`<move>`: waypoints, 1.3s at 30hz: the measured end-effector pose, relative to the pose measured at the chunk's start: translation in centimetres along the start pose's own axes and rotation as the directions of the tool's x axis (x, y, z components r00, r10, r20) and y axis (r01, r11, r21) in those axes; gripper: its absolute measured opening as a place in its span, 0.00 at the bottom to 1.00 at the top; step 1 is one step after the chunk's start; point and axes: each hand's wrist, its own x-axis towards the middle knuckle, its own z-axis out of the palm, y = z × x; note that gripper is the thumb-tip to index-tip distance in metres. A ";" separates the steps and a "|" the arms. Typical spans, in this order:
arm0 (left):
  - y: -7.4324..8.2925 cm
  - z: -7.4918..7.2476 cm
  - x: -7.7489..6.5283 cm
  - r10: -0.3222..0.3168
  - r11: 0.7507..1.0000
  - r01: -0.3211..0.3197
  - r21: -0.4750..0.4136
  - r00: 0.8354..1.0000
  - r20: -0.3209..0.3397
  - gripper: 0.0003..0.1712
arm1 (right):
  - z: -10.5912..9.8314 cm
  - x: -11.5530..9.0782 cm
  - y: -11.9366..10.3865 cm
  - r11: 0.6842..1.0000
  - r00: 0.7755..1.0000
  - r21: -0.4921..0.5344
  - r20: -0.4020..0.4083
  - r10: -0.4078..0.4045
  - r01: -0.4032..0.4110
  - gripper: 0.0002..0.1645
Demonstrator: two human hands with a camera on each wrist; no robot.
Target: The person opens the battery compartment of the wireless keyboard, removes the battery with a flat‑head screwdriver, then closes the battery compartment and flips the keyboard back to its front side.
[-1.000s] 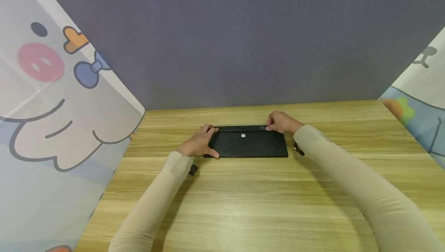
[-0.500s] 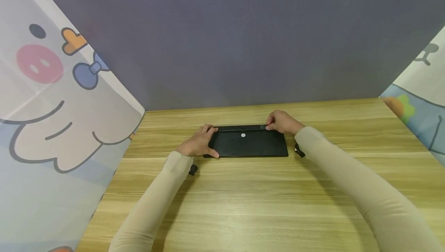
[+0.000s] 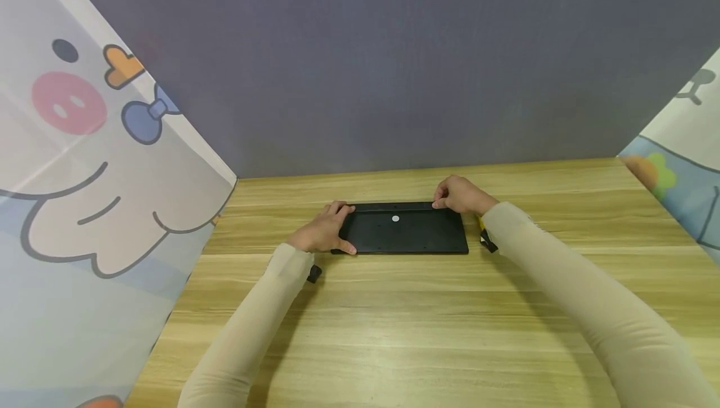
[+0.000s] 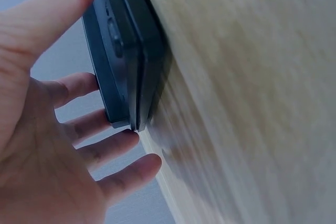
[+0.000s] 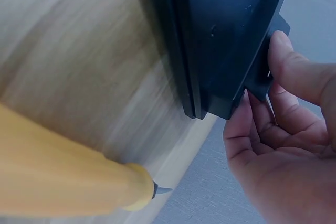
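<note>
Mid-frame, the left hand (image 3: 323, 228) clasps a black panel (image 3: 405, 233) across its left end. The right hand (image 3: 461, 195) pinches a small flap (image 5: 257, 80) at its upper right.

Left hand (image 3: 322, 231) gripping black panel (image 3: 405, 233), right hand (image 3: 462, 196) touching it, wooden table (image 3: 394, 327)

Flat panel (image 3: 405, 236): black, white dot (image 3: 395, 218) at twelve o'clock
Desk (image 3: 388, 327): streaked yellow-brown grain
Sleeves (image 3: 562, 277): plain cream
Tool (image 5: 73, 171): yellow-orange handle
Backdrop (image 3: 388, 64): slate grey
Cartoon sheet (image 3: 169, 177), nine o'clock: white, pink snout (image 3: 69, 103), blue bow (image 3: 143, 122)
</note>
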 end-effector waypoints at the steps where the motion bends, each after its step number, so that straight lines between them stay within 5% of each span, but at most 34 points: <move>1: 0.0 0.0 0.0 0.002 1.000 -0.002 -0.002 1.000 -0.002 0.60 | 0.0 0.0 0.0 1.000 1.000 -0.001 0.000 -0.003 0.003 0.05; 39: 0.1 -0.1 -0.3 0.003 1.000 -0.003 -0.010 1.000 0.000 0.60 | -2.4 -0.1 0.0 0.999 0.999 0.039 -0.047 0.020 -0.018 0.11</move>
